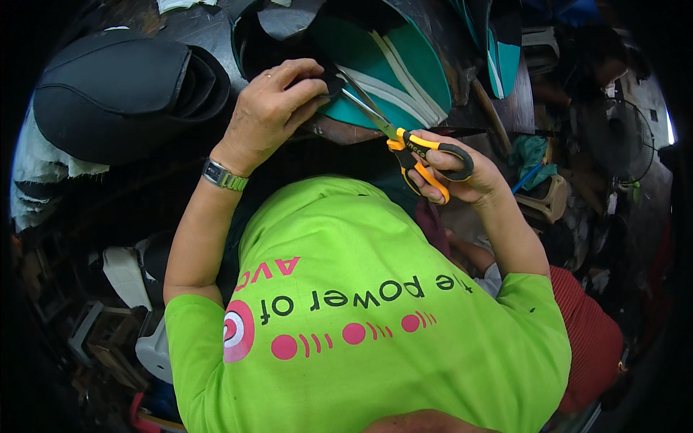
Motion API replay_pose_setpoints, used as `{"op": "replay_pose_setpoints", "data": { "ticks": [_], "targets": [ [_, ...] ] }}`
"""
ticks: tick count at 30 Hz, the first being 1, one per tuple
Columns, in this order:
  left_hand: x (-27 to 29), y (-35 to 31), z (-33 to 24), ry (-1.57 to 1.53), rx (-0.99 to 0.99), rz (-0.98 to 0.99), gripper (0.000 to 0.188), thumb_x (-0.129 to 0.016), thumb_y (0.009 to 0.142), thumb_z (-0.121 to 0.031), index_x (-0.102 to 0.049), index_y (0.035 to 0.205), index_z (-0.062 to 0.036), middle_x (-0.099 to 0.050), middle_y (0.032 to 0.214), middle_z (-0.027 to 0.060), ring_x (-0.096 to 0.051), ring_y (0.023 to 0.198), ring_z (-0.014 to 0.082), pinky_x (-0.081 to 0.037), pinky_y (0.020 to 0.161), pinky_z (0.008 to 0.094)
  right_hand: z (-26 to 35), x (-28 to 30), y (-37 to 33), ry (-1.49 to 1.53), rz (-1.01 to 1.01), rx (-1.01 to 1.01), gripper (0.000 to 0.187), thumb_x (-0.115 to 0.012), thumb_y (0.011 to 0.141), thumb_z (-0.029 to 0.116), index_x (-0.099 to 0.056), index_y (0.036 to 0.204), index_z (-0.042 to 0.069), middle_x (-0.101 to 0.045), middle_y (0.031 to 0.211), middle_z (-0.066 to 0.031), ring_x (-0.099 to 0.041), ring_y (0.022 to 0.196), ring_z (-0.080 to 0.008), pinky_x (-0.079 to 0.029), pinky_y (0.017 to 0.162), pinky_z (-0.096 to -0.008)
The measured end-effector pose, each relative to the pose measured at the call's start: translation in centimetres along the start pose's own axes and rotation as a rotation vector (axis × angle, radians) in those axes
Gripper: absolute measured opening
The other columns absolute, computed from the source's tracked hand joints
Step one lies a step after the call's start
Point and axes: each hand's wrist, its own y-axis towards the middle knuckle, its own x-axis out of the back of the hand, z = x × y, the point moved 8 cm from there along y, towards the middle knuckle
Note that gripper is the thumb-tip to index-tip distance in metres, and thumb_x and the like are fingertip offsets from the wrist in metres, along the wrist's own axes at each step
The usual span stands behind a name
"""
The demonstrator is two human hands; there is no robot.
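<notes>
My left hand [278, 101], a watch on its wrist, pinches the dark edge of a teal and black sewn piece [354, 54] with white strips across its teal face. In my right hand [462, 169] is a pair of scissors [395, 136] with black, orange and yellow handles. Their blades are parted and point up and left toward the pinched edge, close to my left fingertips. Whether the blades touch the fabric I cannot tell. My left fingers partly hide the black fabric between them.
A nested stack of black padded pieces [115, 94] lies on the dark table at left. Another teal and black piece [503, 61] and a wooden stick [492, 119] are at right. Beyond stand a beige stool [548, 198] and a fan [626, 141]. Someone in red striped clothing [592, 339] is nearby.
</notes>
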Motion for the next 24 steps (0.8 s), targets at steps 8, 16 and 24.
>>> {"op": "replay_pose_setpoints", "data": {
  "ticks": [8,16,24],
  "targets": [
    [-0.4,-0.8,0.6,-0.097,0.002,0.002,0.029,-0.081,0.078,0.001,-0.073,0.104,-0.0067,-0.057,0.127,0.0095,-0.068,0.108,0.0227,-0.061,0.092,0.0344,1.3,1.3,0.0,-0.056,-0.024,-0.065,0.053,-0.077,0.091,0.025,-0.055,0.128,-0.005,-0.064,0.078,-0.0118,-0.057,0.050,-0.0138,-0.044,0.044,-0.0244],
    [-0.5,-1.0,1.1,-0.211,0.045,-0.025,0.029,-0.080,0.078,0.003,-0.073,0.104,-0.0064,-0.058,0.125,0.0089,-0.067,0.107,0.0215,-0.060,0.092,0.0343,1.0,1.2,-0.2,-0.017,-0.028,-0.052,0.060,-0.080,0.089,0.024,-0.053,0.135,-0.005,-0.065,0.077,-0.0114,-0.057,0.048,-0.0125,-0.044,0.044,-0.0228],
    [-0.5,-1.1,0.5,-0.119,0.017,0.012,0.028,-0.082,0.075,-0.001,-0.074,0.102,-0.0077,-0.060,0.119,0.0085,-0.065,0.109,0.0251,-0.058,0.093,0.0363,0.2,1.4,0.4,-0.023,-0.121,-0.060,0.051,-0.078,0.091,0.017,-0.057,0.134,-0.004,-0.064,0.074,-0.0097,-0.056,0.046,-0.0108,-0.044,0.044,-0.0213]
  ]
}}
